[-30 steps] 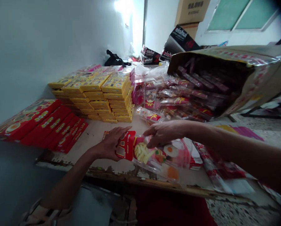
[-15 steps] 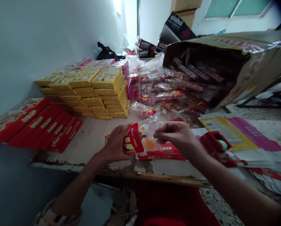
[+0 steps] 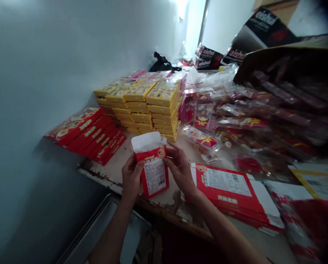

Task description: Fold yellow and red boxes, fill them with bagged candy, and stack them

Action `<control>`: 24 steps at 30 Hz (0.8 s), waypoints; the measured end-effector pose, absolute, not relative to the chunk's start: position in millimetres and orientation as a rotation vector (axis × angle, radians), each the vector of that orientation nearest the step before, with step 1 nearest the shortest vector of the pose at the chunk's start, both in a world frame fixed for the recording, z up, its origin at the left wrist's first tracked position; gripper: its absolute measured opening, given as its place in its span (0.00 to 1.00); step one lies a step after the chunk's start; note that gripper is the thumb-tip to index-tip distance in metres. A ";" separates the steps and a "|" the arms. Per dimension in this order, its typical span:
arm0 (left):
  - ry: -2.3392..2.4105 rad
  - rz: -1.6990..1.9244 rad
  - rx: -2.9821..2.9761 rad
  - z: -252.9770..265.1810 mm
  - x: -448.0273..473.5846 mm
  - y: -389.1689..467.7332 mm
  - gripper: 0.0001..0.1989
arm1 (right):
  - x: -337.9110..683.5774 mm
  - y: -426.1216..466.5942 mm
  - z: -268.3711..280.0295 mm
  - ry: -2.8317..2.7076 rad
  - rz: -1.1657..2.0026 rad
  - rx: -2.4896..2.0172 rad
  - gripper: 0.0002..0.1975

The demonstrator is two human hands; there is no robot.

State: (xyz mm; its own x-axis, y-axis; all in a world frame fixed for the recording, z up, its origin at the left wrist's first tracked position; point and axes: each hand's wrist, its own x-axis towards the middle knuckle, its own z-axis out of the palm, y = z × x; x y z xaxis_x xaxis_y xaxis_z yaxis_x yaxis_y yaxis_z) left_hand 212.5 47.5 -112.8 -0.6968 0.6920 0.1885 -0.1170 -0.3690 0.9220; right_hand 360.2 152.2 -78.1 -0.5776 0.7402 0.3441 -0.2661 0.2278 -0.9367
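A small red carton (image 3: 155, 178) stands tilted between my hands near the table's front edge, its printed white label facing me. Its white top flap is raised, and a bit of clear plastic (image 3: 150, 147) shows in the opening. My left hand (image 3: 131, 178) grips the carton's left side, thumb on the front. On the other side, my right hand (image 3: 180, 168) has its fingers closed on the upper right edge. Just right of my hands lies a pile of flattened red cartons (image 3: 227, 189) with white flaps. What lies deeper inside the held carton is hidden.
Filled red boxes (image 3: 89, 134) lean in a row at left, beside stacked yellow boxes (image 3: 155, 99). Clear packs with red labels (image 3: 205, 141) heap up at right, spilling from a big cardboard box (image 3: 303, 51). The wooden table edge (image 3: 185, 222) runs in front of me.
The clear pack that my right hand pinched has gone into the red carton, which now stands up with its back label facing me. My right hand has moved onto the carton; the view has swung right-to-left.
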 end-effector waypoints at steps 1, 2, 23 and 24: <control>1.411 2.213 0.734 -112.3 216.1 49.2 0.29 | 353.1 152.2 -84.9 -1.657 1.479 -0.460 0.29; 1.474 2.290 0.714 -111.8 219.4 50.8 0.32 | 347.8 151.7 -89.2 -1.688 1.466 -0.462 0.30; 1.344 2.162 1.056 -61.9 220.4 32.9 0.25 | 381.9 139.4 -46.5 -2.010 1.050 -0.430 0.07; 1.320 2.109 1.083 -59.3 218.1 30.1 0.27 | 386.3 138.7 -44.4 -1.975 1.089 -0.411 0.01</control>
